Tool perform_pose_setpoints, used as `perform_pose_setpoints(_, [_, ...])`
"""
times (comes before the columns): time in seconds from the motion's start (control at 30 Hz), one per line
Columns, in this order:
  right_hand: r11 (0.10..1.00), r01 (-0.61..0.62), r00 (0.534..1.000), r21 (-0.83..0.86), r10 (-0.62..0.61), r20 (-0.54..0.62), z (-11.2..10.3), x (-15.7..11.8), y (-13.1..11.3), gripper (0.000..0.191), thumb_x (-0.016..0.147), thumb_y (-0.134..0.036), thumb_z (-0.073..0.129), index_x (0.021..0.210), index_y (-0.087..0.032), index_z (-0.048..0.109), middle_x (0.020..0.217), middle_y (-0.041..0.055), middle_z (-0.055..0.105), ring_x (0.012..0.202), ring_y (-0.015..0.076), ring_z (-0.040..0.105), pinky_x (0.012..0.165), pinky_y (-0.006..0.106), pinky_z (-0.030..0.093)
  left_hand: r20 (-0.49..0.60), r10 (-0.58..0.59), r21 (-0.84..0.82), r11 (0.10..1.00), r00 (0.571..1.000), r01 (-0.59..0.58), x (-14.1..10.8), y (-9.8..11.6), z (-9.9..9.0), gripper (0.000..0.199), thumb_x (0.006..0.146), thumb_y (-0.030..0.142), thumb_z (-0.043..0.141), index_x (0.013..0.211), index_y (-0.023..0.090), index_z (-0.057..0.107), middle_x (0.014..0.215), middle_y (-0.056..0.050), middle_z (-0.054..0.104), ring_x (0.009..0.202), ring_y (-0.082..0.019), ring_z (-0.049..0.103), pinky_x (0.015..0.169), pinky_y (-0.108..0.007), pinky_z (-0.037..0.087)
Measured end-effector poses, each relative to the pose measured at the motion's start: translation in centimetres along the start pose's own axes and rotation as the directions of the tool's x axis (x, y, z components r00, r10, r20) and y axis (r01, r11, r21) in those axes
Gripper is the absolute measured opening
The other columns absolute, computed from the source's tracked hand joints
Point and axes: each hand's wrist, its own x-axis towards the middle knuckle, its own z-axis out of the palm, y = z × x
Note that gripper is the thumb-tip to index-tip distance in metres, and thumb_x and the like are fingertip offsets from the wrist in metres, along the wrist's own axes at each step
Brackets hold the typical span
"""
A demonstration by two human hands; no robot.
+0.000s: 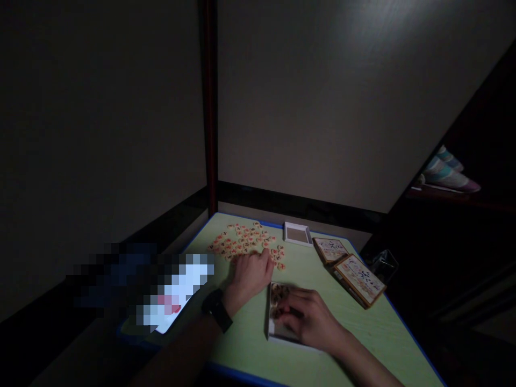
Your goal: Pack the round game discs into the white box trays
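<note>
Many small round Chinese chess pieces [243, 240] with red and dark characters lie spread at the far left of the green table. My left hand [252, 273] reaches to their near edge, fingers bent down among the pieces; what the fingertips hold is hidden. A dark watch [217, 310] is on that wrist. Close to me stands a shallow white open box [269, 325] with several pieces in its far part. My right hand [310, 314] is over this box, fingers and thumb curled together and smeared by motion, so their hold is unclear.
Another shallow white tray [298, 234] stands at the table's [250, 352] back edge. Two printed boxes [360, 279] lie at the right, beside a clear plastic container [385, 264]. A lit phone-like screen [177, 295], blurred out, is at the left. Walls [298, 118] rise behind.
</note>
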Motion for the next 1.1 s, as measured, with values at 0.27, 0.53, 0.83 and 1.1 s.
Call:
perform_pose_setpoints(0.27, [0.895,-0.283,0.949,-0.346,0.313,0.034,-3.2,6.0,4.4,0.023,0.092,-0.020,0.052,0.103,-0.020,0.071,0.102,0.0085,0.074,0.090,0.0206,0.069,0.078,0.027,0.046,0.032,0.023,0.031,0.999,0.999,-0.024,0.2,0.0,0.3,0.031,0.096,0.026,0.038,0.113,0.014,0.060,0.090,-0.015,0.073,0.083,-0.028,0.071,0.073,-0.037,0.052])
perform_pose_setpoints(0.53, [0.721,-0.221,0.861,-0.657,0.460,0.216,-2.1,9.7,4.7,0.020,0.092,-0.023,0.051,0.096,-0.018,0.070,0.101,0.0117,0.071,0.088,0.0221,0.069,0.067,0.026,0.041,0.047,0.059,0.024,0.998,0.997,-0.060,0.1,-0.2,0.5,0.034,0.094,0.021,0.039,0.120,0.014,0.060,0.094,-0.016,0.072,0.086,-0.028,0.071,0.074,-0.038,0.053])
perform_pose_setpoints(0.83, [0.743,-0.195,0.864,-0.641,0.439,0.246,-2.6,9.9,5.5,0.024,0.097,-0.030,0.048,0.106,-0.016,0.065,0.108,0.0131,0.067,0.086,0.0205,0.067,0.070,0.026,0.043,0.072,0.079,-0.003,0.997,0.994,-0.079,0.0,0.0,0.4,0.034,0.093,0.019,0.039,0.117,0.014,0.062,0.093,-0.016,0.073,0.087,-0.027,0.071,0.077,-0.038,0.053])
perform_pose_setpoints(1.1, [0.969,-0.226,0.959,-0.102,0.239,0.154,-4.9,3.5,0.6,0.020,0.097,-0.032,0.048,0.103,-0.017,0.061,0.088,0.0063,0.069,0.075,0.0173,0.063,0.069,0.026,0.046,0.056,0.086,-0.015,0.996,0.995,-0.085,0.0,0.0,0.5,0.030,0.093,0.019,0.039,0.108,0.015,0.064,0.090,-0.015,0.073,0.085,-0.027,0.071,0.076,-0.039,0.053])
